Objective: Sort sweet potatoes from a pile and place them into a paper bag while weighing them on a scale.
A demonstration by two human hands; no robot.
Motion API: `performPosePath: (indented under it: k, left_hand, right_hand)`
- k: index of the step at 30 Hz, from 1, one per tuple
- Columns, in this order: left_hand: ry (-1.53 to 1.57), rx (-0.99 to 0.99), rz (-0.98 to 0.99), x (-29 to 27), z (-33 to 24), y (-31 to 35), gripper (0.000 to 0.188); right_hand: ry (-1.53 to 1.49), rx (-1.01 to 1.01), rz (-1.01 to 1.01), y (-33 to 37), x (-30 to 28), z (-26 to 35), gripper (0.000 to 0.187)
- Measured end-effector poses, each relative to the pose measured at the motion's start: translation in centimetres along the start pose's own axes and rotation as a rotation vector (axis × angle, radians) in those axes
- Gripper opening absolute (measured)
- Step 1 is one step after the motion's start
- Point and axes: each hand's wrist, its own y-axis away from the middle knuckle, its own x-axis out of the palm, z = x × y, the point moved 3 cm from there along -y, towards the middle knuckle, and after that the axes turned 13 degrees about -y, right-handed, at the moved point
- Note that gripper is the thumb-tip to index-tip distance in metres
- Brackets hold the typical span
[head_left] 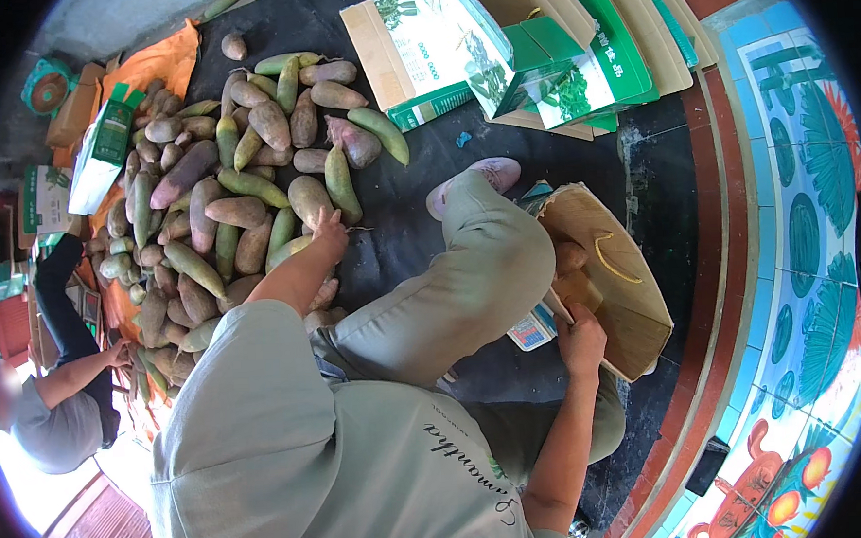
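Note:
A large pile of long green, brown and purplish root vegetables (238,213) lies to my left. My left hand (328,241) reaches into its right edge, fingers bent against the lower end of a plump brown root vegetable (307,197). Beside that one stands a green root vegetable (342,188). My right hand (582,341) grips the near edge of an open cardboard box (638,321) by my right side. Inside the box lies a brown root vegetable (570,257), next to a yellow cord handle (613,261). The underside of my left fingers is hidden.
Flattened green-and-white cartons (576,67) are stacked at the far right. A small scale (531,330) shows beside the box, partly covered. A co-worker (67,385) sits across the pile at left, near a green-and-white box (103,150). A phone (708,465) lies by the tiled wall.

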Motion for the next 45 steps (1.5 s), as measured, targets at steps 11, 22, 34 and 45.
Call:
performPosePath:
  k: [11, 22, 34, 45]
  left_hand:
    - [-0.194, 0.149, 0.022, 3.6, -2.0, -3.0, 0.028]
    - [0.183, 0.104, -0.122, 0.8, -2.3, 0.2, 0.02]
    - [0.828, -0.125, -0.305, 1.0, 4.8, 1.4, 0.021]
    - [1.647, 0.12, -1.043, -23.1, 9.2, 15.2, 0.019]
  right_hand:
    - [-0.019, -0.005, -0.002, -0.2, -0.1, 0.5, 0.02]
    - [-0.009, -0.015, 0.009, -0.3, 0.0, 0.1, 0.019]
    - [0.024, 0.013, -0.004, -0.3, 0.6, -0.7, 0.016]
    - [0.027, -0.033, -0.062, 0.0, 0.9, -0.9, 0.017]
